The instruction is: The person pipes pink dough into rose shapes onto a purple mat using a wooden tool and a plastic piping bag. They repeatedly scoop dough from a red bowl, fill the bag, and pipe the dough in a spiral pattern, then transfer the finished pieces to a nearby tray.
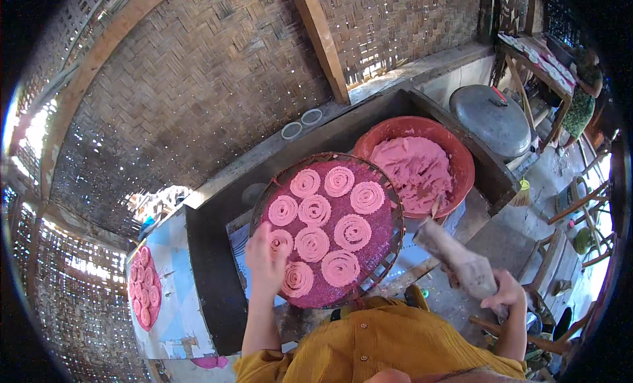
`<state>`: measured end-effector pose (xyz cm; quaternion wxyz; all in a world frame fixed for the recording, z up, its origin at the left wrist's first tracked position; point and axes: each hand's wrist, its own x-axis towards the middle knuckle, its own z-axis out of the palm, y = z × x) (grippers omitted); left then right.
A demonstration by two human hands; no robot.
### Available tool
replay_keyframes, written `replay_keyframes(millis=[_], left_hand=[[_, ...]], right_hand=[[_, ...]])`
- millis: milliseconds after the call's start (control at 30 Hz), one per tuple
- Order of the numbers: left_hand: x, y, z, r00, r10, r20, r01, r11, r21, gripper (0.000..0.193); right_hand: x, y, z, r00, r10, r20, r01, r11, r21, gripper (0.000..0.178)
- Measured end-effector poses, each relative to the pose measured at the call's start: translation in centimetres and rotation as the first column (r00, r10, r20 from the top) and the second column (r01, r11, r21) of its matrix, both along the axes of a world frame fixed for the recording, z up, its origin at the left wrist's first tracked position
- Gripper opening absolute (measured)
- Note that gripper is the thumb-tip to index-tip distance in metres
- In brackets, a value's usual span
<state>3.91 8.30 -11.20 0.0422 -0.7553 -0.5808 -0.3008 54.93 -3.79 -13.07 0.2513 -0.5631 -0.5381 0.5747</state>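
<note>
A round woven tray point(397, 235) lined with dark pink mesh bears several light pink spiral rounds of dough point(312, 243). My left hand point(264, 261) is over the tray's left edge with its fingers stretched out, partly covering one spiral; whether it touches the dough I cannot tell. On the right, my right hand point(504, 291) grips the lower end of a worn grey tube-shaped tool point(465, 264). The tube tilts up and left, its far end near a red basin point(463, 155). Inside that basin lies a mass of pink dough point(412, 165), with a stick-like handle point(436, 205) at its near side.
Tray and basin rest within a dark wooden trough point(204, 271). Two small rings point(291, 130) lie on the ledge behind. More spirals on a pink sheet point(146, 291) sit far left. A large lidded pot point(491, 119) and another person point(583, 96) are at right.
</note>
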Motion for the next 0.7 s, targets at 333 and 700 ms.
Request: replay_keyframes(millis=[333, 700], left_hand=[[-7.6, -0.9, -4.2, 0.861, 0.381, 0.338, -0.314, 0.919, -0.236, 0.041], [-8.5, 1.6, -6.0, 0.916, 0.401, 0.029, -0.395, 0.91, -0.129, 0.028]], right_hand=[[-10.1, 0.6, -7.8, 0.757, -0.04, 0.652, -0.056, 0.991, 0.125, 0.104], [-17.8, 3.2, -10.4, 0.858, -0.179, 0.482, 0.122, 0.981, 0.149, 0.111]])
